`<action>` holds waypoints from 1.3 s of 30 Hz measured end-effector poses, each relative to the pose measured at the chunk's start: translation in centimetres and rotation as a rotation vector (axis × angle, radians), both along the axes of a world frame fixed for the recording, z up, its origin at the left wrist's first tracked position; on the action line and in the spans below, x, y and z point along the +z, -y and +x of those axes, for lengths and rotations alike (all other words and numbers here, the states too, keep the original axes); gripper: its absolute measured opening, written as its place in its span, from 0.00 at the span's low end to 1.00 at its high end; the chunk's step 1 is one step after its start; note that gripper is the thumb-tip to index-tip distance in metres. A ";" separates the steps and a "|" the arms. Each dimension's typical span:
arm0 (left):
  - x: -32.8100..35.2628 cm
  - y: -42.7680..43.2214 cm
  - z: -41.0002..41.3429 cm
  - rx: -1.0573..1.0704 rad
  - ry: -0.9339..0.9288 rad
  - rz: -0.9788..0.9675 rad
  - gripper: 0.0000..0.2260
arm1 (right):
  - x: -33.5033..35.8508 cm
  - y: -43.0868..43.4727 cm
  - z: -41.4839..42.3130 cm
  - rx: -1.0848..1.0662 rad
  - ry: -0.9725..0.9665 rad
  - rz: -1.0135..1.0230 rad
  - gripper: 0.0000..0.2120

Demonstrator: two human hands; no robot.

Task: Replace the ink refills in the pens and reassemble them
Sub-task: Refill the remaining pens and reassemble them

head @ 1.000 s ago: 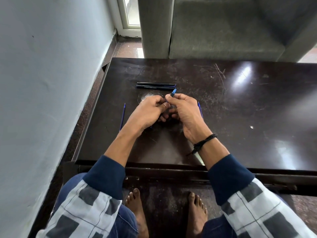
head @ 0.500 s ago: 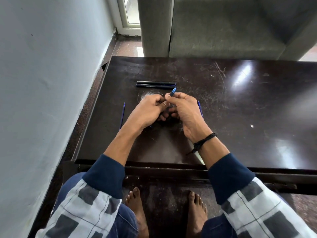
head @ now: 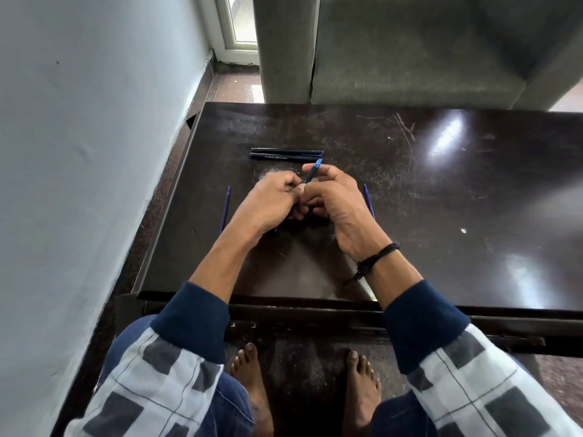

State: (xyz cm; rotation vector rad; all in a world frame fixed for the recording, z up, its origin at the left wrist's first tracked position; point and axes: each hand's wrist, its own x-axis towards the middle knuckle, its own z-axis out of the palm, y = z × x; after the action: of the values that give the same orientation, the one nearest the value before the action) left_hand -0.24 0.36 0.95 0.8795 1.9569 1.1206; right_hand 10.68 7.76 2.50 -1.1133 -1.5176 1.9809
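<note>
At mid-frame, above the dark table point(head: 441, 190), holds a blue-tipped pen point(head: 311, 174) tilted up and to the right, blue end uppermost; clasps it in the right hand point(head: 339, 201), thumb and forefinger closed narrowly round the barrel, remaining fingers curled beneath; meets the pen's lower end with the left hand point(head: 273, 201), fingers bent tight against it, knuckles touching those of the other hand; cannot tell the exact pinch there, hidden behind the fingers. Just above the hands, toward the upper middle of the frame, shows a pair of dark pens point(head: 284, 157) lying side by side, touching, parallel to the table's far edge. To the left of the hands, near the table's left edge, shows a thin blue refill point(head: 225, 209) lying flat, pointing away; to the right, just beside the right hand and partly hidden by it, shows a second blue refill point(head: 368, 198), also flat on the table. Lower right of centre, shows a black cord wristband point(head: 377, 257) round the right wrist; along the top of the frame, a grey sofa point(head: 410, 58) just beyond the table; down the left side, a pale wall point(head: 79, 152).
</note>
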 end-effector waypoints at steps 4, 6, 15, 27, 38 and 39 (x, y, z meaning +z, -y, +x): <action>0.2 0.0 0.1 0.010 0.011 0.014 0.08 | 0.0 0.2 -0.1 0.000 -0.013 0.022 0.25; 0.3 0.0 0.2 0.015 0.013 0.015 0.08 | 0.1 0.2 -0.1 -0.002 -0.028 0.010 0.24; 0.7 0.2 0.3 0.046 0.086 0.003 0.08 | -0.4 0.1 -0.2 -0.033 -0.036 -0.019 0.18; 0.9 0.6 0.0 0.094 0.260 0.020 0.07 | -0.6 -0.1 -0.1 -0.021 -0.043 -0.009 0.14; 1.1 0.6 -0.2 0.127 0.319 0.039 0.06 | -0.9 -0.2 -0.3 0.084 -0.060 0.020 0.28; 1.1 0.6 -0.2 0.129 0.322 0.040 0.06 | -0.9 -0.2 -0.3 0.090 -0.055 0.031 0.29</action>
State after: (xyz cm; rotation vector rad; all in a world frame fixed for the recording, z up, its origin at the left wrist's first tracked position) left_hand -0.43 -0.25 2.04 0.5579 1.7478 1.2920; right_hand 10.37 7.97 1.56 -0.9852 -1.5902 2.0228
